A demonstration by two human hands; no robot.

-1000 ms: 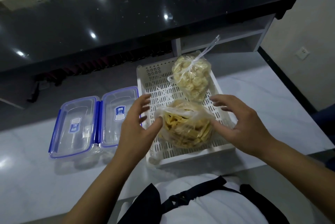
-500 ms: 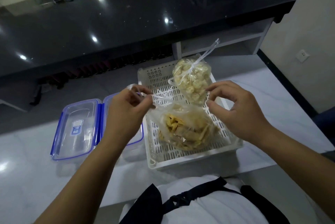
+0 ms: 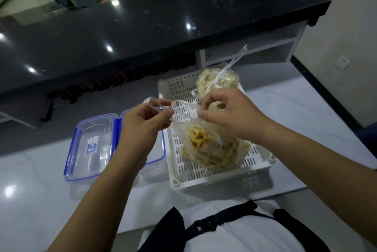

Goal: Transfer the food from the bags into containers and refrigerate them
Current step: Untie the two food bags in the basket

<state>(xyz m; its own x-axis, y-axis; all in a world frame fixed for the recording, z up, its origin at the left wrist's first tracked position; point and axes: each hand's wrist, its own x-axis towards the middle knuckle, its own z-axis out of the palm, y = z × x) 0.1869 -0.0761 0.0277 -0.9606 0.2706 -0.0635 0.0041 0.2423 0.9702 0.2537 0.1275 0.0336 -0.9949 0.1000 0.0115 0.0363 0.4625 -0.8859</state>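
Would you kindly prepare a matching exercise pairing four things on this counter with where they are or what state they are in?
Things:
1. near bag of yellow strips
2. far bag of pale pieces
3. clear container with blue clips
4. white slotted basket

States or places:
A. tied shut, at the basket's far end
B. lidded, on the counter left of the basket
C. handles pinched by left hand and right hand
D. holds both bags

Pairs: 1-C, 2-A, 3-B, 4-D
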